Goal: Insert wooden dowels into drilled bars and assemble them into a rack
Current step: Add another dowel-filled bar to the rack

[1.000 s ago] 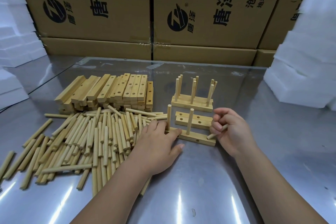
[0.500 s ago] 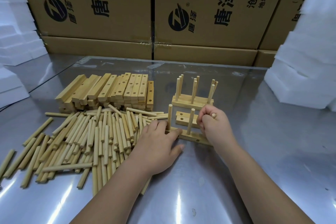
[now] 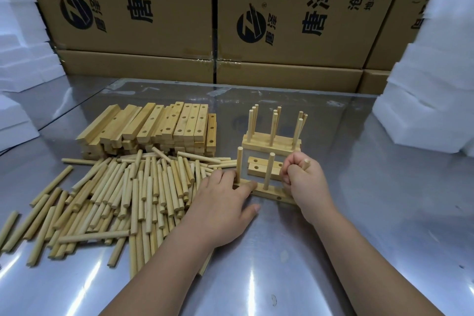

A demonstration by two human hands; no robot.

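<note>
The left hand (image 3: 220,202) is pressing flat on the near drilled bar (image 3: 269,194) to stop it sliding, while the right hand (image 3: 305,182) is squeezing a dowel (image 3: 306,163) upright above the bar's right end.

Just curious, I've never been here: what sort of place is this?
Probably a small workshop or packing room: a steel table heaped with wooden dowels and drilled bars, with printed cardboard boxes stacked behind.
</note>
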